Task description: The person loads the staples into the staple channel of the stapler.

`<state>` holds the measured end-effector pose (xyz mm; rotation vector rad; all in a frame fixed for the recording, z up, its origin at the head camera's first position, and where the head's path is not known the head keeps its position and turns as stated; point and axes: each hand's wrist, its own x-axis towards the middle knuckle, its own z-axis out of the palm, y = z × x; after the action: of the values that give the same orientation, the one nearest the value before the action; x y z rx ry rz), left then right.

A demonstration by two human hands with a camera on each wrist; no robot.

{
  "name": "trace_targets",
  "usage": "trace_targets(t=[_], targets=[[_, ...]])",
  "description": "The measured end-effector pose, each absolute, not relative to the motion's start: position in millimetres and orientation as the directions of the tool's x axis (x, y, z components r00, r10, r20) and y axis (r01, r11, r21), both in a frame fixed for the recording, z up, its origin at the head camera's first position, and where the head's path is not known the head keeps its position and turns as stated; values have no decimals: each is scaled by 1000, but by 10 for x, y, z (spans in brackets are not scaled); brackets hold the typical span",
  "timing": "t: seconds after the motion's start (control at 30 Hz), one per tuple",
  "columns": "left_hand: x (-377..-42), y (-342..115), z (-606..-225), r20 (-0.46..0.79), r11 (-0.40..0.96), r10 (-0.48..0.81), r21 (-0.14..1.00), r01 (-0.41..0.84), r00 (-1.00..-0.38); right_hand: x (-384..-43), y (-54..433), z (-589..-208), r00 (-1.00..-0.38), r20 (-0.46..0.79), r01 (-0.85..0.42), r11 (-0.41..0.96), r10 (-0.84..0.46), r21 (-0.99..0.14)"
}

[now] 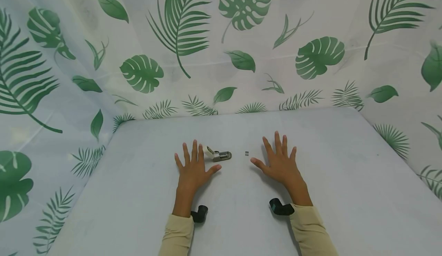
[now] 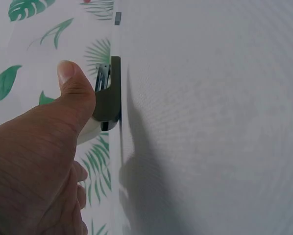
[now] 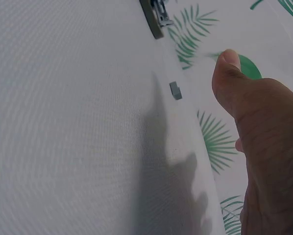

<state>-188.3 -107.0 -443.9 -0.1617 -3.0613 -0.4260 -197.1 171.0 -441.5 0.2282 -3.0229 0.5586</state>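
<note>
A stapler [image 1: 222, 156] lies on the white table with its top arm swung up, so its metal staple channel shows. Just left of it, my left hand [image 1: 192, 171] is spread with straight fingers and grips nothing. The left wrist view has the thumb overlapping the stapler's dark base [image 2: 115, 93]. A short grey strip of staples [image 1: 246, 153] lies apart, to the right of the stapler. My right hand [image 1: 280, 167] is also spread, its thumb pointing towards the strip. In the right wrist view, the staple strip [image 3: 176, 91] appears beside the thumb, with a gap between them.
The white table [image 1: 345, 210] reaches back to a curtain [image 1: 207, 37] printed with green leaves, which also hangs along both sides. Black devices [image 1: 281, 207] sit at both wrists, by the beige sleeves [image 1: 312, 229].
</note>
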Motion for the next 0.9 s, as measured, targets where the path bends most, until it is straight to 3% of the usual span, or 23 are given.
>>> trace_targets(t=[0.33,0.6,0.9], targets=[[-1887,-1046,-4421,43,943,117,307,125,-992,-1976,1719,-4430,-988,75,-155,922,-137,-354],[-1945,-1027,-4436,53,829,164,534,167,-985,-1990,1696,-4443,-985,58,-174,900,-165,-400],[-1999,-1019,-4454,148,662,44,737,139,-988,-2009,1697,-4496,-982,32,-184,910,-185,-372]])
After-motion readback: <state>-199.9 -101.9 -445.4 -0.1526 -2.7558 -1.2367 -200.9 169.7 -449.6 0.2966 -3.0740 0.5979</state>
